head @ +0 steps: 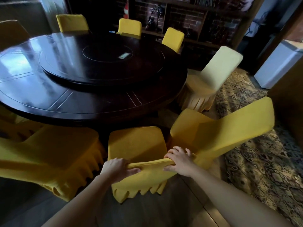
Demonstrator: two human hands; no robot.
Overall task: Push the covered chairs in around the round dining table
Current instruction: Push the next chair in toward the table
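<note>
At the near edge of the round dining table (78, 112), the closest covered chair (136, 143) stands with its back to the camera, the front of its yellow seat just short of the dark rim. The left hand (118, 167) grips the left end of the backrest's top edge, fingers curled over the far side and thumb lying along the near side of the fabric. The right hand (178, 161) grips the right end, fingers wrapped over the top so the cover bunches between the two hands. Just to the left stands a second yellow chair (57, 149), its pleated skirt hanging to the floor. On the right an angled chair (221, 128) is turned away from the table, its seat corner touching the held chair near the right hand. Further round sits a pale chair (213, 74), close to the rim and standing on a patterned rug (262, 153). Three yellow backs (129, 27) show beyond the far edge. A raised turntable (101, 74) sits in the middle of the table, with a small flat object (124, 55) on it, too blurred to identify
</note>
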